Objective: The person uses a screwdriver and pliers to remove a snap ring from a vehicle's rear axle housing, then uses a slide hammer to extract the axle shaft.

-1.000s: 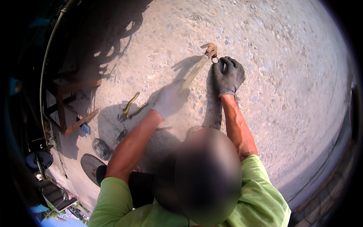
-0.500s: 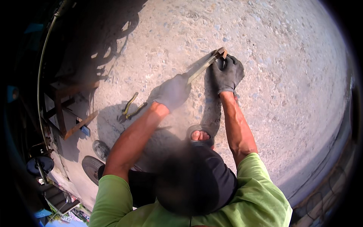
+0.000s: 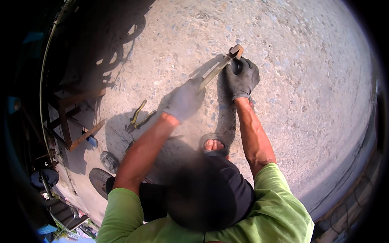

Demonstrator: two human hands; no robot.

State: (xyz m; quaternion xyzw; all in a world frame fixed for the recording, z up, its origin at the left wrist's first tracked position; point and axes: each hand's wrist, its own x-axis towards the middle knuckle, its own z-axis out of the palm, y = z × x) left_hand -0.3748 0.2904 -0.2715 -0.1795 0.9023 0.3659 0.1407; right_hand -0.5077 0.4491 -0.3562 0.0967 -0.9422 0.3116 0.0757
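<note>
My left hand point(image 3: 184, 99), in a pale grey glove, is shut on the handle of a long hammer-like tool point(image 3: 214, 71). The tool slants up and to the right, and its brown block head point(image 3: 236, 51) is blurred. My right hand point(image 3: 242, 77), in a dark glove, rests on the concrete floor point(image 3: 308, 101) right below that head. Its fingers are curled around a small part that the glove mostly hides. Both forearms reach forward from my green sleeves.
Pliers with yellowish handles point(image 3: 139, 115) lie on the floor left of my left arm. A wooden stool frame point(image 3: 75, 117) stands in shadow at the left, with round discs point(image 3: 106, 168) below it. My sandalled foot point(image 3: 213, 146) is between my arms. A hose point(image 3: 43, 81) curves along the left edge.
The tool's head has swung right from beside my right hand to just above its fingers. My left hand shifted slightly up. My right hand stayed on the floor.
</note>
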